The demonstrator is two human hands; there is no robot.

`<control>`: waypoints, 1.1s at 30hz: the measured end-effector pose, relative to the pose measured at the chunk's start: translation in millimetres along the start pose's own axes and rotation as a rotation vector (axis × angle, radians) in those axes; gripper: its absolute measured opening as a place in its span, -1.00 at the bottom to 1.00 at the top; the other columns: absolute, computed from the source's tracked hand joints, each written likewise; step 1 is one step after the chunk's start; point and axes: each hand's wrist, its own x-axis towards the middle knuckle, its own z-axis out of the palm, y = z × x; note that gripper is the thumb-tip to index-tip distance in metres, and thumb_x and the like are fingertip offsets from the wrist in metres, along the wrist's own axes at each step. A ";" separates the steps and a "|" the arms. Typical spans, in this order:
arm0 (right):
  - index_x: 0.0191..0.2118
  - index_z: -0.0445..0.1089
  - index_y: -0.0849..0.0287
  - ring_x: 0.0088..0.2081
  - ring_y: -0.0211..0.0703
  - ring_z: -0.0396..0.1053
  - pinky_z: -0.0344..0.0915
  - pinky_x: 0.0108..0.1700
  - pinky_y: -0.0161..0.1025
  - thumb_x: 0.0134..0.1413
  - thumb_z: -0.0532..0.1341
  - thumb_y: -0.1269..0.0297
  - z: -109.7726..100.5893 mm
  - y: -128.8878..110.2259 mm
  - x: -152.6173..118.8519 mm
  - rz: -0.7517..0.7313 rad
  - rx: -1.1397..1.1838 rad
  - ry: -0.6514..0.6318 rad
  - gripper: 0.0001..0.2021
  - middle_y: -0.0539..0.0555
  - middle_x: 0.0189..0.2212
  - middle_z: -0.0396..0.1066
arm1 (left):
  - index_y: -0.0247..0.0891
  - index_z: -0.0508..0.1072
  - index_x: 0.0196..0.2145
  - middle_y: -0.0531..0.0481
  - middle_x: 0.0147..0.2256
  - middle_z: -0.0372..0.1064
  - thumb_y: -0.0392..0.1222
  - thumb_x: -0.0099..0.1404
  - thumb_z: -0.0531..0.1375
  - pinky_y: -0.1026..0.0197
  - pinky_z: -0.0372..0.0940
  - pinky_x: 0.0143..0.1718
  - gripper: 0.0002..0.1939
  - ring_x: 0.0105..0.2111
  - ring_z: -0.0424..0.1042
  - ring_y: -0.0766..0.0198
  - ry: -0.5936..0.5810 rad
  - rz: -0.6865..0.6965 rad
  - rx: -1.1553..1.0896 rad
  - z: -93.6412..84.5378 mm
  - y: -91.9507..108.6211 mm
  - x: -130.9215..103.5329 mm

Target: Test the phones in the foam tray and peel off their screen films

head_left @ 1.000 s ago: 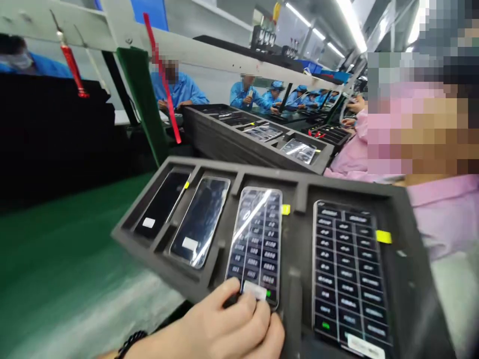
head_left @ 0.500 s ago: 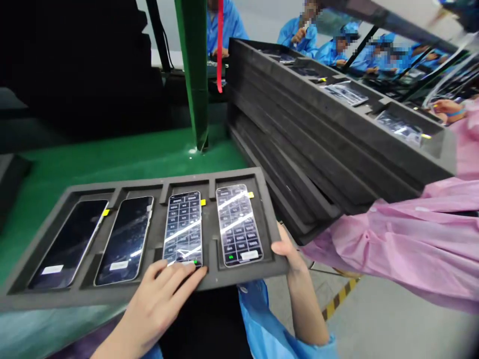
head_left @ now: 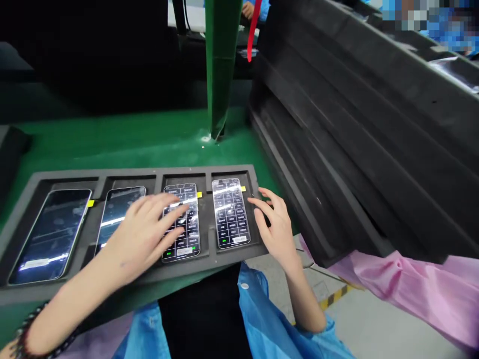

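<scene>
A dark foam tray (head_left: 127, 172) lies on the green table, with several phones in its compartments. My left hand (head_left: 144, 232), fingers spread, is over the second phone (head_left: 121, 202) from the left and the lit phone (head_left: 182, 224) beside it; whether it touches either screen is unclear. At the right end lies another lit phone (head_left: 231, 212) showing a grid of buttons. My right hand (head_left: 276, 224) hovers at the tray's right edge, fingers apart and holding nothing. The leftmost phone (head_left: 52, 237) has a dark screen and a yellow tab.
Stacked dark foam trays (head_left: 337, 114) lean at the right, close to my right hand. A green post (head_left: 221, 70) rises behind the tray from the green table (head_left: 112, 144). A person's pink sleeve (head_left: 404, 284) is at the lower right.
My right hand has let go of the tray's right edge. My left hand has moved up from the front edge over the phones. The tray now lies flatter, and the view has shifted.
</scene>
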 end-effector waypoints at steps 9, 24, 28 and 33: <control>0.14 0.47 0.16 0.29 0.15 0.23 0.24 0.30 0.24 0.42 0.05 0.26 18.9 -5.3 43.7 -0.254 -0.154 -0.131 -0.66 0.31 0.32 0.24 | -0.30 0.38 0.17 -0.28 0.25 0.24 -0.22 0.46 -0.02 -0.42 -0.14 0.43 -0.60 0.35 0.16 -0.18 0.126 -0.146 -0.072 17.3 -44.1 -7.1; 0.26 0.33 0.00 0.39 0.16 0.13 0.04 0.40 0.37 0.44 0.06 0.21 20.8 -4.3 45.3 -0.234 -0.225 -0.282 -0.64 0.23 0.42 0.06 | -0.06 0.25 0.32 -0.20 0.45 -0.06 0.12 0.53 -0.05 -0.53 -0.49 0.39 -0.49 0.47 -0.14 -0.19 -0.077 -0.115 -0.058 10.2 -35.7 -3.3; 0.41 0.10 0.00 0.39 0.20 0.13 0.01 0.40 0.39 0.43 0.06 0.17 20.4 -3.1 44.7 -0.194 -0.163 -0.268 -0.50 0.26 0.42 0.06 | -0.03 0.09 0.42 -0.20 0.46 -0.11 0.14 0.54 -0.20 -0.53 -0.40 0.40 -0.41 0.46 -0.09 -0.20 -0.002 -0.140 -0.055 7.1 -40.0 -4.5; 0.46 -0.04 -0.05 0.38 0.15 0.17 0.08 0.39 0.29 0.42 0.06 0.23 12.7 -2.2 40.7 -0.176 -0.036 -0.162 -0.43 0.20 0.38 0.16 | 0.09 0.00 0.44 0.09 0.49 -0.25 0.05 0.53 -0.33 -0.48 -0.36 0.44 -0.40 0.46 -0.11 -0.17 0.116 -0.271 -0.059 -7.0 -37.8 -12.1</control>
